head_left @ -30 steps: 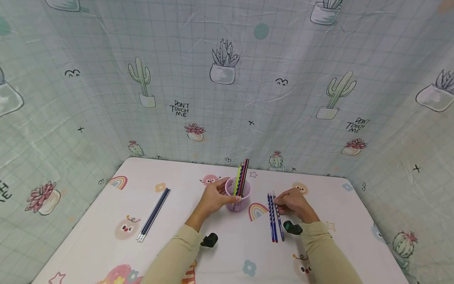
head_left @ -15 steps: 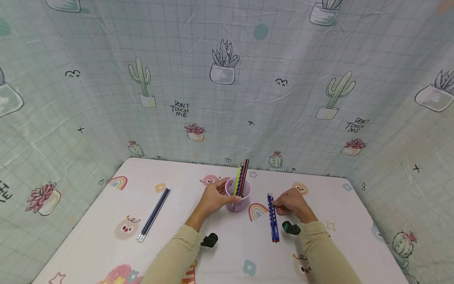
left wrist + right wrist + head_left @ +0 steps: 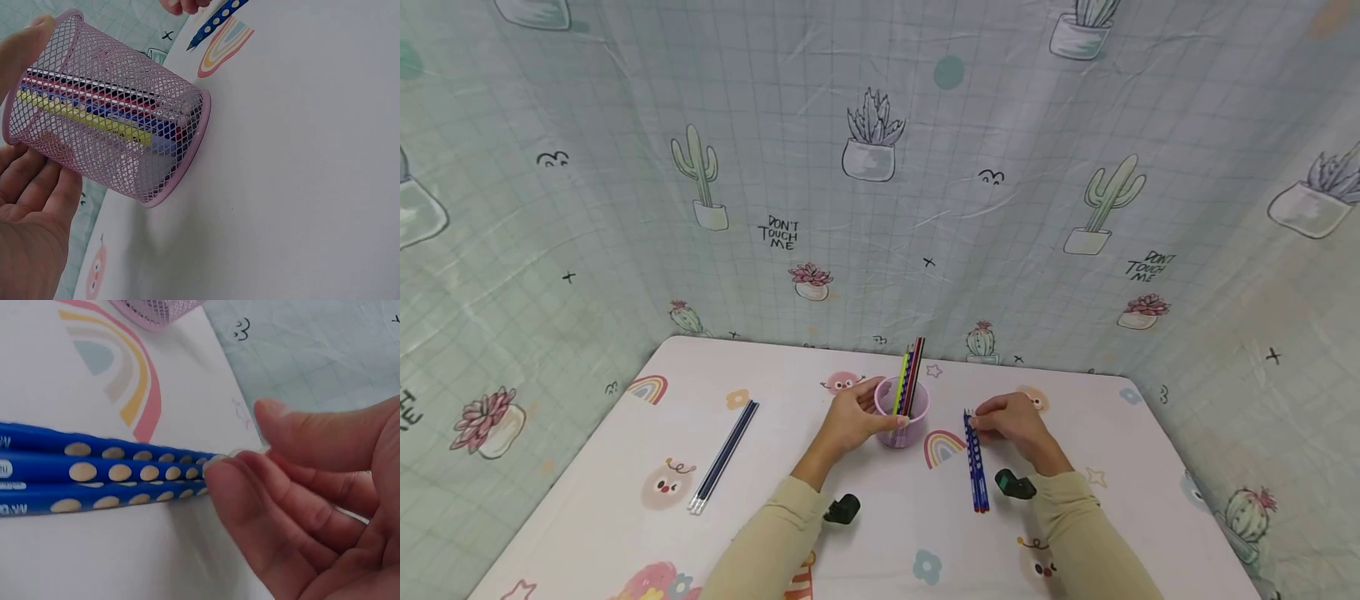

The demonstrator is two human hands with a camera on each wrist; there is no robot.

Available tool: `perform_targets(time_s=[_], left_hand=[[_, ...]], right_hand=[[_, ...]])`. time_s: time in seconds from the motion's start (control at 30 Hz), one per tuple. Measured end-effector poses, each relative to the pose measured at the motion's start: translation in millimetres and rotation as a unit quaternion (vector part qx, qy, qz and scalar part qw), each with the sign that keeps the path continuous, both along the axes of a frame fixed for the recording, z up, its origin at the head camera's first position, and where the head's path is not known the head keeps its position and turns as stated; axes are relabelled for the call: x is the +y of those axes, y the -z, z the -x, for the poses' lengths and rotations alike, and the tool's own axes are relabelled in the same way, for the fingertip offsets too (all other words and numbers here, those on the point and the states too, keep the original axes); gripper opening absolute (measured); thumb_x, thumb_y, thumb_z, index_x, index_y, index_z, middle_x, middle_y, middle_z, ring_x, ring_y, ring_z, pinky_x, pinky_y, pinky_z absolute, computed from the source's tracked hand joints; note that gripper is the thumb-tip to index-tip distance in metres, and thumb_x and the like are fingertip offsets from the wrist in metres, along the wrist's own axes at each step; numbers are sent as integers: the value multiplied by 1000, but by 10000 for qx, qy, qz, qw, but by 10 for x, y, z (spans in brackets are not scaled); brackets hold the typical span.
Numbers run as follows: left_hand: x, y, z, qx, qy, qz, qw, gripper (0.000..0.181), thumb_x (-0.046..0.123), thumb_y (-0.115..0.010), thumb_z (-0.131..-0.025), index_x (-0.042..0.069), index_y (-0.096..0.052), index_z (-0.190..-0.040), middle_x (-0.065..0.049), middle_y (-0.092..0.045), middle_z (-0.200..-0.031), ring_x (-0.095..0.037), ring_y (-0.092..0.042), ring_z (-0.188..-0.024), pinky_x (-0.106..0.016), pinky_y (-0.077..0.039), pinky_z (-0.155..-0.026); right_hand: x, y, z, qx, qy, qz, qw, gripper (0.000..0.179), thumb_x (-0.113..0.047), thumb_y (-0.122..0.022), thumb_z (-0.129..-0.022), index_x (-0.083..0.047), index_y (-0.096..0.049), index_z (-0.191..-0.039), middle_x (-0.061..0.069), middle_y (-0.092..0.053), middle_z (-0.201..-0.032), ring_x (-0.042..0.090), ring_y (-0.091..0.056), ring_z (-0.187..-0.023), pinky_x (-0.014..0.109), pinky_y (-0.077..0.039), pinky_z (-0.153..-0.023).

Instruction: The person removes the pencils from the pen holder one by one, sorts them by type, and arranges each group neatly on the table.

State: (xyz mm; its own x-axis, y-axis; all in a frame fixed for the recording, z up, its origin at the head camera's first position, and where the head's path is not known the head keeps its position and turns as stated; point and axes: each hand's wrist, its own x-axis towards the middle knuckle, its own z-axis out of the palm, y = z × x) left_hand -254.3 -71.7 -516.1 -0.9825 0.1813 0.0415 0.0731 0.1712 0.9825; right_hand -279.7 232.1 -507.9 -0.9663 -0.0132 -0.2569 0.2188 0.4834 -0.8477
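My left hand (image 3: 848,423) grips a pink mesh pencil cup (image 3: 119,56), thumb at the rim and fingers round the far side. Inside it lean several pencils, among them a yellow-green pencil (image 3: 900,387) and a red-and-black one (image 3: 915,375). To the right, three blue dotted pencils (image 3: 976,471) lie side by side on the table. My right hand (image 3: 1017,427) is at their pointed end. In the right wrist view, a fingertip (image 3: 228,484) touches the blue pencils near the points, while the thumb stands apart above them.
Some dark pencils with white ends (image 3: 724,458) lie together on the left of the white patterned table (image 3: 865,558). A cactus-print cloth (image 3: 970,250) rises behind the table and along both sides. Dark wrist cameras hang below both hands.
The blue pencil that lay apart on the right has moved left against the other two. My right hand has shifted slightly left with it. The left hand and cup have stayed in place.
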Motion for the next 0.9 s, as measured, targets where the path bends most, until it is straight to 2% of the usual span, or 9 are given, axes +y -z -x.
perform_targets(time_s=[0.3, 0.47, 0.67, 0.9], left_hand=[[-4, 9, 3, -50, 25, -12, 10000, 88, 26, -94, -78, 7, -51, -153, -10, -62, -149, -28, -60, -139, -39, -50, -114], [-3, 7, 2, -76, 20, -59, 10000, 88, 25, -94, -78, 7, -51, -153, -10, -62, -150, -28, -60, -139, -38, -51, -114], [2, -14, -3, -28, 25, -52, 10000, 86, 24, -93, -78, 6, -52, -152, -10, -61, -150, -27, -60, -139, -38, -50, -114], [10, -10, -3, -35, -2, 1, 10000, 86, 28, -93, -79, 8, -52, -152, -10, -62, -150, -28, -60, -139, -39, -51, -114]], right_hand=[[-95, -48, -29, 154, -246, 485, 9984, 35, -10, -79, -91, 7, -69, -121, 12, -79, -103, 15, -75, -86, 31, -65, -82], [-180, -86, -23, 467, -511, 430, 9967, 43, -9, -83, -87, 9, -68, -123, 14, -78, -103, 11, -72, -84, 29, -63, -79], [-311, -101, -16, 807, -731, 415, 9932, 46, -8, -84, -85, 9, -68, -124, 19, -77, -109, 12, -73, -89, 26, -60, -81], [-440, -46, 9, 930, -856, 646, 9899, 49, -4, -85, -83, 8, -68, -127, 25, -75, -115, 16, -74, -94, 28, -63, -82]])
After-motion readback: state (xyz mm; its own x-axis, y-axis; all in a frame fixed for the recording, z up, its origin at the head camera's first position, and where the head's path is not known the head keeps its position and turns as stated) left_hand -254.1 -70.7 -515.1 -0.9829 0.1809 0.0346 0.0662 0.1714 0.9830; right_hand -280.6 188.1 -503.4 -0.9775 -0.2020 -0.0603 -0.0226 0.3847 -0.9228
